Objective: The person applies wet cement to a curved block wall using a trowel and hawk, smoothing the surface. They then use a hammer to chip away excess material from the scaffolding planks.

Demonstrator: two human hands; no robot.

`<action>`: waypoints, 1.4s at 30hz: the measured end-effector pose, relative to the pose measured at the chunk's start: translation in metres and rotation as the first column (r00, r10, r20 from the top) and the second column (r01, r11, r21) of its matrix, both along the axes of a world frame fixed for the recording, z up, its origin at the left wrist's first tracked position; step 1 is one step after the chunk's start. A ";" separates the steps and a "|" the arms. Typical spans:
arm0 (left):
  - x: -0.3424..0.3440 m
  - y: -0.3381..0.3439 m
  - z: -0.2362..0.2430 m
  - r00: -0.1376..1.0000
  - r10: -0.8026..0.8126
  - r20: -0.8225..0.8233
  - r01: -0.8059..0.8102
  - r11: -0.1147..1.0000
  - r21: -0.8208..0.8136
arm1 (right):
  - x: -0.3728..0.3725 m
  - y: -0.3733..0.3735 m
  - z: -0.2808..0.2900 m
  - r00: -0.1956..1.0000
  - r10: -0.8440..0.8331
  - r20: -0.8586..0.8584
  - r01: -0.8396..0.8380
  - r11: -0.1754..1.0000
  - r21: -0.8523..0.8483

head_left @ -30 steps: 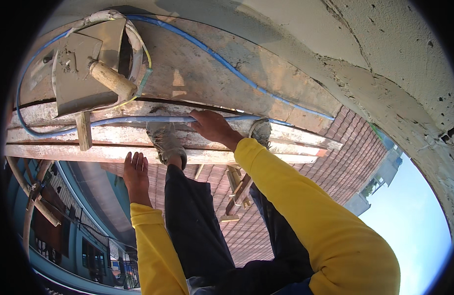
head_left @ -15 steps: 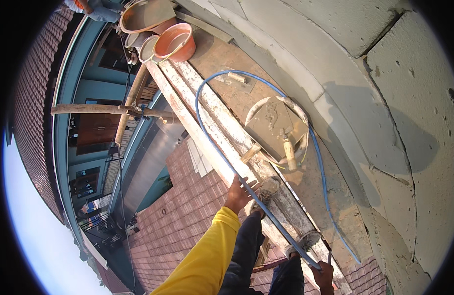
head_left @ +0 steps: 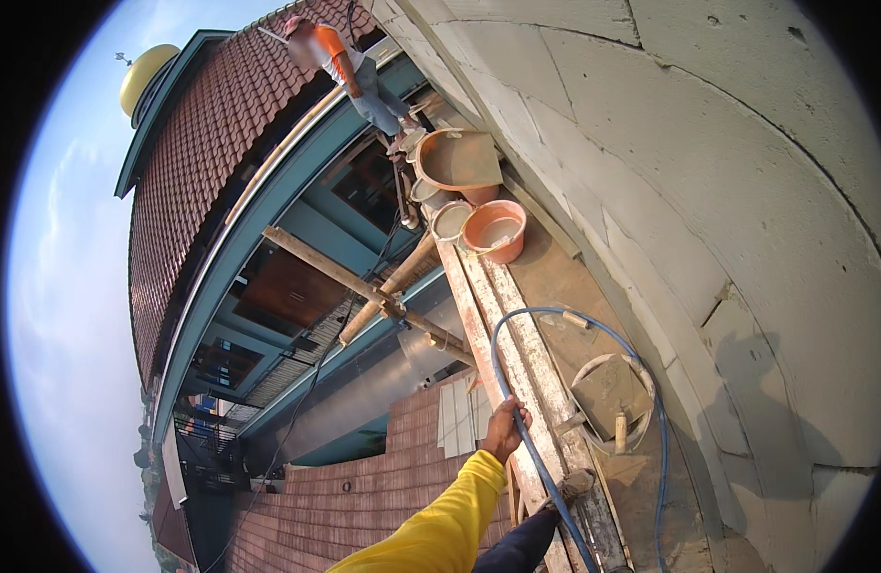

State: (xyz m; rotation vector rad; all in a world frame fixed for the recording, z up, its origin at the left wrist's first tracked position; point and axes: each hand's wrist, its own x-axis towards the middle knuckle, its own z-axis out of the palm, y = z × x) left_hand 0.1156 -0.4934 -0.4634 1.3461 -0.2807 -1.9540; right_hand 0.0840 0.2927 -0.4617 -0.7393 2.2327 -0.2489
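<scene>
My left hand (head_left: 504, 430), at the end of a yellow sleeve, is closed around a blue hose (head_left: 661, 458). From the hand the hose arches forward over the planks, bends right past a round pale bucket and comes back along the wall side. Its other stretch runs down past my shoe to the lower edge. A square board smeared with grey mortar (head_left: 607, 387) lies over the bucket, with a wooden-handled trowel (head_left: 621, 432) on it. My right hand is out of the picture.
White-stained planks (head_left: 519, 334) carry my foot, above a tiled roof (head_left: 364, 506). A block wall (head_left: 631, 172) rises on the right. Ahead stand an orange bucket (head_left: 496, 239) and a larger tub (head_left: 448, 167). Bamboo poles (head_left: 330, 270) cross at left. Another person (head_left: 350, 72) stands beyond.
The view has swung up and left, bringing the other person and sky into sight. My left fingers, spread by the hose before, now wrap it. My right hand has left the picture.
</scene>
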 end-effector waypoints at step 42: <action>-0.069 0.324 0.570 0.663 -0.731 -0.163 0.658 0.673 -0.337 | 0.018 0.235 0.476 -0.213 -0.925 -0.314 0.614 0.123 -0.780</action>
